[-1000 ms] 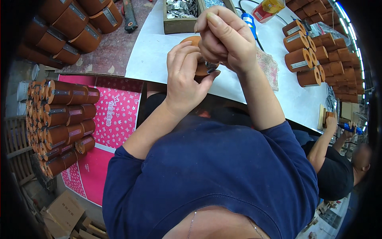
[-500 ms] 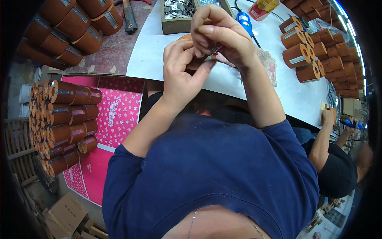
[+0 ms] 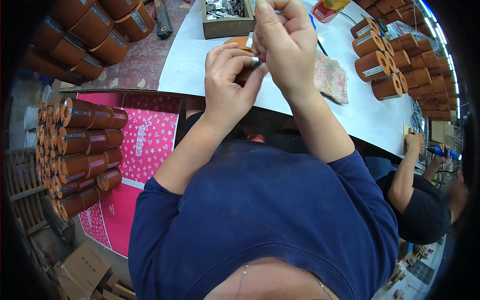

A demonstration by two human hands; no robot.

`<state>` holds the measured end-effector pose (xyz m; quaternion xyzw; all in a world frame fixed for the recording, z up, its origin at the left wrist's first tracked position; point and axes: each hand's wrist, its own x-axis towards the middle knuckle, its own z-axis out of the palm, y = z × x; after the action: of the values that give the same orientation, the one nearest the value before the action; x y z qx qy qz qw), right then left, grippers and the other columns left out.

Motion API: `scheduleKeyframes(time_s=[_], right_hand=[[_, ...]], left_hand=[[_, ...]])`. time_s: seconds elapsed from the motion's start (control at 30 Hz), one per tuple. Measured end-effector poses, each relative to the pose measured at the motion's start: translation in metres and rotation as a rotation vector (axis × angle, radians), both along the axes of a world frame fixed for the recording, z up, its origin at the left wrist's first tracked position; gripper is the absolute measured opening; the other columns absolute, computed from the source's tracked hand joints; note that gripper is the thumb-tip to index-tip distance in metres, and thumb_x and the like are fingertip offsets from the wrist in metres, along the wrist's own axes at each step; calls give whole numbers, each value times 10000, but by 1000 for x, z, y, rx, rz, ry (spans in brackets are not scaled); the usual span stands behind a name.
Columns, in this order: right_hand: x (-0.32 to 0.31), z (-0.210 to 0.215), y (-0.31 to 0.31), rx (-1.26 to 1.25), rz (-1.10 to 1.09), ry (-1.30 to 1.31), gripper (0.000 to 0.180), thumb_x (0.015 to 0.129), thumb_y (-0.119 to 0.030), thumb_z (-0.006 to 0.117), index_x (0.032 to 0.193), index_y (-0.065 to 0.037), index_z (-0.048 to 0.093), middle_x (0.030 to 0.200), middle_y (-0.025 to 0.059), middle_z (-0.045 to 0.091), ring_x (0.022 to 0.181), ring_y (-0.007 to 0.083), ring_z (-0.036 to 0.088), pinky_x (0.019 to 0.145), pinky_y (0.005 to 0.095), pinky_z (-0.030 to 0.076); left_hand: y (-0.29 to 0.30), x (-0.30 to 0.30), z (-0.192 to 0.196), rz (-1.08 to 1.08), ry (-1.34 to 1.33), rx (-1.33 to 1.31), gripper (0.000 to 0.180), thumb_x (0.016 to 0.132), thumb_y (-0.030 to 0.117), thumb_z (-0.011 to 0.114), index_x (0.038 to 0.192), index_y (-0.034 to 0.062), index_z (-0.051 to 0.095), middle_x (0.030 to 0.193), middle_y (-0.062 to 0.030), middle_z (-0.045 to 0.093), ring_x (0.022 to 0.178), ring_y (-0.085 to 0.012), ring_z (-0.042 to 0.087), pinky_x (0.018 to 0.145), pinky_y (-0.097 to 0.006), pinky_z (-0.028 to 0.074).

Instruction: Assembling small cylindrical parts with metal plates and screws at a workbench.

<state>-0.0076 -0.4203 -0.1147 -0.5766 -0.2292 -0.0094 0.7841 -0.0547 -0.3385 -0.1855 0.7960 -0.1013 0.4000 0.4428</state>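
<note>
Both hands sit a bit higher toward 12 o'clock than half a second back, and they've bunched closer together. The left hand [image 3: 227, 87] has its grip clamped on a small silver metal piece [image 3: 255, 61], thumb and fingers pinching it. The right hand [image 3: 285, 42] is just above at 1 o'clock, its grip closed over the same piece and touching the left fingers. Behind them, mostly hidden, an orange-brown cylinder [image 3: 239, 42] peeks out on the white bench [image 3: 195, 65]. Further off at 12, a wooden tray of metal bits [image 3: 225, 17]; at 2 o'clock, a patterned rag [image 3: 330, 77] and stacked brown cylinders [image 3: 395, 60].
</note>
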Motion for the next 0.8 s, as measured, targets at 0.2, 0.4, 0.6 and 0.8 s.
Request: scheduleKeyframes(time_s=[0.2, 0.4, 0.6, 0.8], right_hand=[[16, -10, -9, 129, 215, 59, 92, 909, -96, 489, 887, -17, 449, 577, -11, 424, 400, 34, 339, 374, 180, 269], [24, -6, -15, 113, 427, 78, 128, 929, -118, 424, 885, -3, 458, 497, 1, 372, 362, 72, 311, 365, 202, 267], [24, -6, -13, -34, 596, -28, 142, 911, -113, 469, 861, 17, 499, 581, -3, 442, 419, 44, 338, 402, 199, 249], [32, -6, -21, 99, 792, 108, 141, 921, -112, 454, 875, 18, 480, 574, -17, 412, 415, 39, 320, 398, 189, 247]], left_hand=[[0, -3, 3, -6, 48, 57, 421, 528, 123, 803, 863, -2, 581, 938, -127, 573, 1005, -326, 477, 861, -396, 390], [1, -3, 0, -35, 46, 32, 374, 523, 78, 784, 849, 29, 608, 937, -100, 569, 1018, -305, 469, 857, -389, 387], [-2, -3, -2, -79, 121, -71, 305, 557, 85, 761, 830, 59, 628, 939, -68, 568, 1023, -281, 453, 857, -380, 369], [0, -2, 3, -47, 81, 25, 264, 586, 89, 751, 821, 69, 632, 939, -61, 568, 1018, -273, 453, 863, -377, 364]])
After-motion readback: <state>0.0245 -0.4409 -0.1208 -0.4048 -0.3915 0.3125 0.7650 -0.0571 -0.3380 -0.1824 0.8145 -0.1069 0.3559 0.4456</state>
